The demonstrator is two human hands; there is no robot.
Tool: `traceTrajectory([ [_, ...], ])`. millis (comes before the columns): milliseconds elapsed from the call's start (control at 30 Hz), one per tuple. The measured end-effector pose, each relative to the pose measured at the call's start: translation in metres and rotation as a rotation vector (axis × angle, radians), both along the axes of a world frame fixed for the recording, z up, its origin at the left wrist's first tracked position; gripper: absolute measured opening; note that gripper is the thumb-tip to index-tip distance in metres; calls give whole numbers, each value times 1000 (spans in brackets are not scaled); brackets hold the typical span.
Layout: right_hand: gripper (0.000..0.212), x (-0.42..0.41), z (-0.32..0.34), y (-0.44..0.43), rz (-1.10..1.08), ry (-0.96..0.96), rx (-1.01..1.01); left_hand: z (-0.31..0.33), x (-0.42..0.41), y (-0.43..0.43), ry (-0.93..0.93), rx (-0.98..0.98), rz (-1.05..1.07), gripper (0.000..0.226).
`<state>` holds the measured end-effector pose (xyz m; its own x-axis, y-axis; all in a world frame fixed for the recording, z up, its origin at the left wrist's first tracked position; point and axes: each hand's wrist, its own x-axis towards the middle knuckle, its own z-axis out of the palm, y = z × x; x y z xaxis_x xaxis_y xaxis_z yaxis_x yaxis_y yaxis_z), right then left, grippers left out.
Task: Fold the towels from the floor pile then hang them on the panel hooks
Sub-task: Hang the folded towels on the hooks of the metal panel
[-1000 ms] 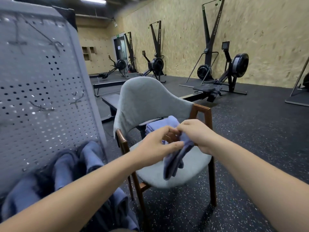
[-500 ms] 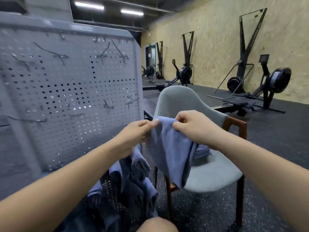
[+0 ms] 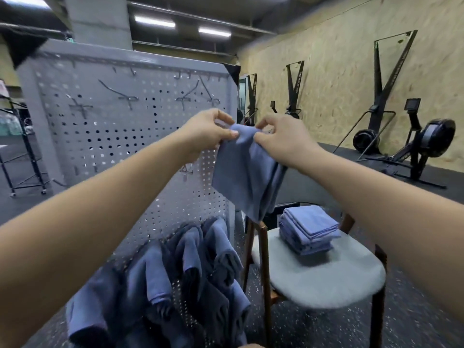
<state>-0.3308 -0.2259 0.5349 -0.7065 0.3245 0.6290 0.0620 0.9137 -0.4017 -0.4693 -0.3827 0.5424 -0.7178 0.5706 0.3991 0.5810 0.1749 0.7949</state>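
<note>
A folded blue towel [image 3: 247,172] hangs from both my hands in front of the grey perforated panel [image 3: 120,146]. My left hand [image 3: 209,131] pinches its top left edge, and my right hand [image 3: 281,139] pinches the top right edge. Bare metal hooks [image 3: 128,97] stick out of the panel's upper rows, just left of and above my hands. Several blue towels [image 3: 190,262] hang on the panel's lower hooks. A stack of folded blue towels [image 3: 310,229] lies on the seat of the grey chair [image 3: 326,280].
The chair with wooden legs stands right of the panel on dark speckled rubber floor. Rowing and ski machines [image 3: 424,141] line the wooden wall at the right. A black wheeled rack [image 3: 22,151] stands far left behind the panel.
Both hands have lifted the towel from the chair seat up and left, in front of the panel's upper part. My view has turned left towards the panel.
</note>
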Motion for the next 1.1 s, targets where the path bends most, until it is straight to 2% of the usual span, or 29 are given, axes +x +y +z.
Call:
traceTrajectory([
  [133, 28, -26, 3, -4, 6, -60, 22, 6, -28, 6, 73, -138, 130, 38],
  [267, 27, -43, -13, -15, 72, -200, 31, -8, -38, 3, 218, -415, 260, 31],
  [400, 39, -48, -35, -22, 131, -401, 58, -22, -28, 5, 390, -747, 261, 16],
  [467, 46, -46, -40, -22, 154, -431, 51, -24, -26, 7, 442, -798, 250, 14],
  [567, 47, -37, -41, -16, 187, -375, 37, -18, -21, 7, 483, -607, 283, 2],
  [667, 43, -26, -46, -1, 173, -229, -24, -10, -11, 18, 514, -367, 272, 13],
  [767, 27, -16, -57, 21, 113, -120, -107, -11, 9, 42, 512, -246, 211, 17],
  [967, 6, 16, -98, 85, -29, -120, -250, -42, 51, 116, 447, -200, 35, 15],
  [1100, 6, 39, -141, 131, -133, -179, -282, -78, 79, 172, 417, -235, -90, 17],
])
